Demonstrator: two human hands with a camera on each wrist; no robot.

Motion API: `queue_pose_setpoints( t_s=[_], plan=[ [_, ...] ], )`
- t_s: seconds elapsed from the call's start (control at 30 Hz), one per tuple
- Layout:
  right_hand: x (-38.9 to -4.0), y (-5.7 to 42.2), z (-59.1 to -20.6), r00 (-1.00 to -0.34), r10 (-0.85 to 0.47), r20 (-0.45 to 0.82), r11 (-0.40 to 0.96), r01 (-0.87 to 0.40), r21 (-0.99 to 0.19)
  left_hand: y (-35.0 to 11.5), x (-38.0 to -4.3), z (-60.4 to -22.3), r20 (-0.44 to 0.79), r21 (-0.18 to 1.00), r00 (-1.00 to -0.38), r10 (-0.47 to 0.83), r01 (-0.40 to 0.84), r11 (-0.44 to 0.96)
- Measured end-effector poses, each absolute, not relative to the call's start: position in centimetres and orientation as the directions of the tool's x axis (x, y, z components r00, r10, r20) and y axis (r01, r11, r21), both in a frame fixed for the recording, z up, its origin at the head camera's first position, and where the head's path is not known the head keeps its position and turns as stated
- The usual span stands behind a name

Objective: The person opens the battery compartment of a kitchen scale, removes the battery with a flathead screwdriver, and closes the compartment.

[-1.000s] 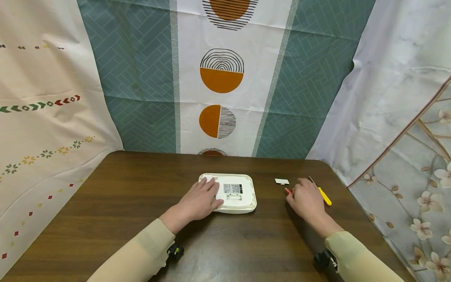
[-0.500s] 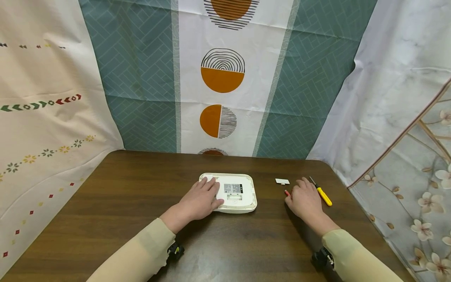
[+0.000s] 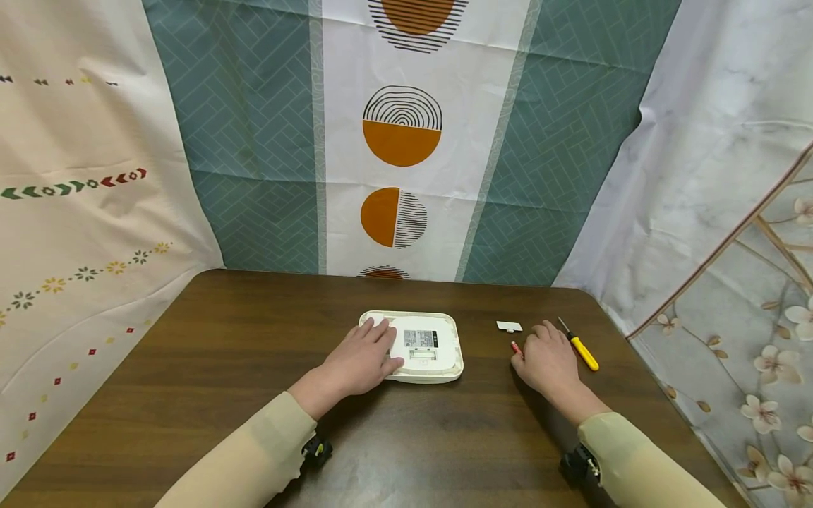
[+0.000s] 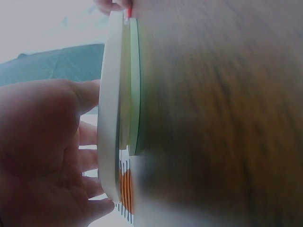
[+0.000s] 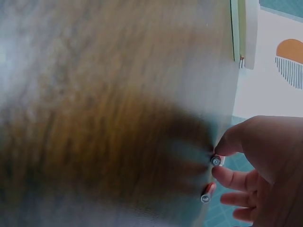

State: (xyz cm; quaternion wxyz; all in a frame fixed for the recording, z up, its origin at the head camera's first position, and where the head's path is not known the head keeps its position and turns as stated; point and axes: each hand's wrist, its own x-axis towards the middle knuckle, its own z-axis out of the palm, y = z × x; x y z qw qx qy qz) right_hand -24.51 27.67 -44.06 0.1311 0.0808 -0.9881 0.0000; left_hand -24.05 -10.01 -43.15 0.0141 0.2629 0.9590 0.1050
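Observation:
A white rounded device [image 3: 447,346] lies underside up on the table, showing a printed label and a small open battery compartment [image 3: 423,355]. My left hand [image 3: 362,356] rests on its left part with the fingers stretched out. In the left wrist view, the thumb and fingers lie along the upper side of the device [image 4: 110,109]. Farther right, my right hand [image 3: 551,358] is low at the table. Its thumb and index finger pinch a small battery [image 5: 216,161], seen end-on in the right wrist view. A second battery [image 5: 206,196] lies below the index finger there.
A small white battery cover [image 3: 509,327] lies between the device and my right hand. To the right of that hand is a screwdriver [image 3: 584,354] with a yellow handle. Patterned cloth hangs behind the dark wooden table [image 3: 254,310] and on both sides.
My right hand has shifted slightly left, away from the screwdriver, so more of its handle and shaft shows. My left hand and the device have stayed put.

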Motion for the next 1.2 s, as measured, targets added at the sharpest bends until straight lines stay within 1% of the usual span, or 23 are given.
queue_pose_setpoints(
  t_s=[0.23,0.33,0.53,0.9,1.2],
  plan=[
    [-24.4,27.6,-44.1,-0.928,-0.17,0.332,0.984,-0.177,0.011,-10.0,-24.1,-43.1,0.022,0.208,-0.862,0.506,0.499,0.841],
    [-24.5,27.6,-43.9,-0.923,-0.175,0.344,0.983,-0.186,0.002,-10.0,-24.1,-43.1,0.019,0.213,-0.864,0.503,0.495,0.842],
    [-25.1,28.2,-43.0,-0.929,-0.173,0.328,0.979,-0.199,-0.046,-10.0,-24.1,-43.1,0.017,0.21,-0.864,0.503,0.495,0.843],
    [-27.3,30.6,-42.0,-0.903,-0.281,0.326,0.946,-0.317,-0.062,-10.0,-24.1,-43.2,0.019,0.202,-0.862,0.507,0.5,0.842],
    [-28.8,31.6,-41.6,-0.915,-0.311,0.255,0.935,-0.343,-0.09,-10.0,-24.2,-43.3,0.018,0.202,-0.862,0.507,0.499,0.843]
  ],
)
